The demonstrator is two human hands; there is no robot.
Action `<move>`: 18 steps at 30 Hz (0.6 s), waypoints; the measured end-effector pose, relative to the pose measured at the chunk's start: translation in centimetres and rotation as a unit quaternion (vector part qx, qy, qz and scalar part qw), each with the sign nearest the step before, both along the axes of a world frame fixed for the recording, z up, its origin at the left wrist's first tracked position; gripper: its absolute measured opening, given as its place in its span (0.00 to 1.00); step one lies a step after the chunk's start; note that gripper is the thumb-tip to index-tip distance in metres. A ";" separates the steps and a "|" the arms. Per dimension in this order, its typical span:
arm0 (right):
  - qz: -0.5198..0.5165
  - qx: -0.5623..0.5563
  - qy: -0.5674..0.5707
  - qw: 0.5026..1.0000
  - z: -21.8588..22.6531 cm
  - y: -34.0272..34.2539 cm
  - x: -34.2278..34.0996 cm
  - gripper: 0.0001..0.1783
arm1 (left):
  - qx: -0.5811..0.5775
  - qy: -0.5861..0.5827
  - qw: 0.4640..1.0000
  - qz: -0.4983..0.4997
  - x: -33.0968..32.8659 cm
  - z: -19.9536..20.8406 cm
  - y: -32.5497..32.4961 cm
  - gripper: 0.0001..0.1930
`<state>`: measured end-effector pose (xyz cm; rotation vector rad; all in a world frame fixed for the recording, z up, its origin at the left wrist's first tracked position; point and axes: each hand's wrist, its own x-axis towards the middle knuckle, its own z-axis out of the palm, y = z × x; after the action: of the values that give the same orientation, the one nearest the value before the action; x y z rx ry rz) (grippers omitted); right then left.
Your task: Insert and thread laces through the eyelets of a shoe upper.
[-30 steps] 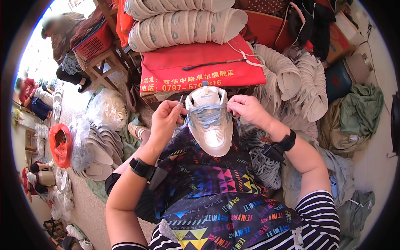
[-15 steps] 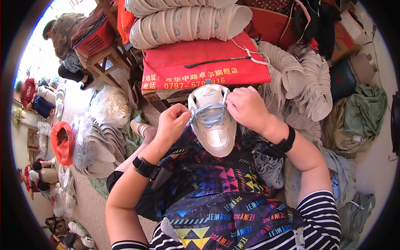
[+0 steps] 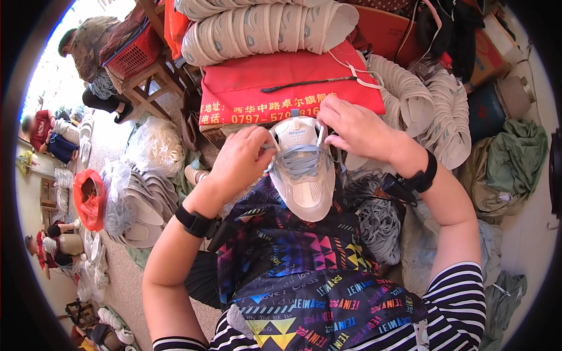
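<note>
A white and beige sneaker upper with grey-blue laces stands toe-down on my lap, over a dark apron with bright geometric patterns. My left hand grips the shoe's left side and pinches the lace near the top eyelets. My right hand holds the right side of the collar, fingers on the lace there. Each of my wrists carries a black band.
A red padded bench top with a thin dark tool lies ahead, stacked beige soles behind it. More soles pile at right, a heap of grey laces beside my lap. Bagged soles and other people are at left.
Both hands have shifted slightly along the top of the shoe, working the lace; the shoe has stayed upright on my lap.
</note>
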<state>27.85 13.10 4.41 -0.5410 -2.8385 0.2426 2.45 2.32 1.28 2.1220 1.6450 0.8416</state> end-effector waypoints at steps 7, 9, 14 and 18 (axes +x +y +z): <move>0.053 -0.133 -0.021 0.989 -1.3 2.2 0.3 0.14 | 0.015 0.078 0.982 -0.168 -1.7 1.3 2.0 0.10; 0.055 -0.143 -0.004 0.988 -1.9 2.5 0.4 0.13 | -0.018 0.068 0.980 -0.187 -1.7 1.1 2.0 0.09; -0.061 -0.239 0.012 0.969 -3.1 1.0 -1.1 0.07 | -0.022 -0.065 0.991 -0.111 -0.9 -2.4 1.5 0.05; -0.170 -0.421 0.110 0.884 -4.9 0.0 -1.5 0.06 | 0.002 -0.077 0.996 0.043 1.1 -3.3 0.3 0.05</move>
<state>26.39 13.14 -0.50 -1.0657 -2.2399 1.3851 3.57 2.65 -2.07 1.9485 1.6643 1.0089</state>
